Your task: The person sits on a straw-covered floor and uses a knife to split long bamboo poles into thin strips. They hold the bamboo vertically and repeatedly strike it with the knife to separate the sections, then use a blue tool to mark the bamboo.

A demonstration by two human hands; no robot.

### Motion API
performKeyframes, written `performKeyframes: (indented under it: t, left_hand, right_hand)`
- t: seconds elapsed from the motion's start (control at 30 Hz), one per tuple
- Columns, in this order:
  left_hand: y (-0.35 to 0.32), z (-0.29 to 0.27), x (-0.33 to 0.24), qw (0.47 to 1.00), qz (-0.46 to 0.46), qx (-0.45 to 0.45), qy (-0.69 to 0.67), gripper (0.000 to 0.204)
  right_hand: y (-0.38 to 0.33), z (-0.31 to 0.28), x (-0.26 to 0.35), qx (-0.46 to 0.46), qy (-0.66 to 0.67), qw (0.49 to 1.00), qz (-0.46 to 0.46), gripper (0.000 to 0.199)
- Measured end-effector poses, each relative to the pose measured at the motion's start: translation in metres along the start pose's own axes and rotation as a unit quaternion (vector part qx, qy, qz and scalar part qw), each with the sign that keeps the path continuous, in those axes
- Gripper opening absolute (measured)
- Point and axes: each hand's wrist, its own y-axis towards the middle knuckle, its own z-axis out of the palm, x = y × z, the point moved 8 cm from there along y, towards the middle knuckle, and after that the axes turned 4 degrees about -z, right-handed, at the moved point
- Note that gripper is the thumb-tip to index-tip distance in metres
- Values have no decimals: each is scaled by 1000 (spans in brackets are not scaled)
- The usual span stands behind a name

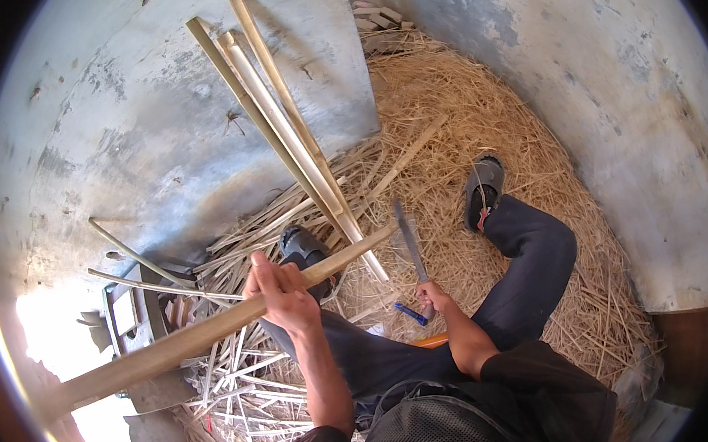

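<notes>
My left hand [283, 293] is wrapped round a long bamboo pole [183, 342]. The pole slants from the lower left up to the right across my left leg. Its far end lies close to the blade of a long knife [409, 238]. My right hand [435, 295] grips the knife's handle, and the blade points away from me, upward in the view. Just below the blade, beside my right hand, is a small blue object [411, 314] whose kind I cannot make out. An orange strip [431, 342] shows between my legs, partly hidden.
Several split bamboo lengths [270, 104] lean on the stained wall [145, 112] ahead left. Straw-like shavings [443, 86] cover the floor, with thin bamboo strips [251, 389] heaped at left. A dark frame-like object [132, 311] stands left. A second wall [606, 108] curves along the right.
</notes>
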Motion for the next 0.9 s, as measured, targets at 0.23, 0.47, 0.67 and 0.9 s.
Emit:
performKeyframes:
  t: [0.23, 0.47, 0.67, 0.9]
  left_hand:
    - [21, -8, 7, 999, 23, 2, -28, 49]
    - [39, -14, 87, 1000, -14, 8, -1, 51]
    - [38, -6, 108, 999, -28, 19, 27, 49]
    - [38, -6, 110, 999, -15, 22, 43, 51]
  right_hand:
    - [-2, -10, 48, -120, -76, 987, -76, 15]
    - [-26, -17, 65, -311, -275, 899, -139, 35]
    - [-56, -3, 49, -311, -308, 897, -68, 34]
    - [-51, 5, 59, -282, -258, 920, -93, 33]
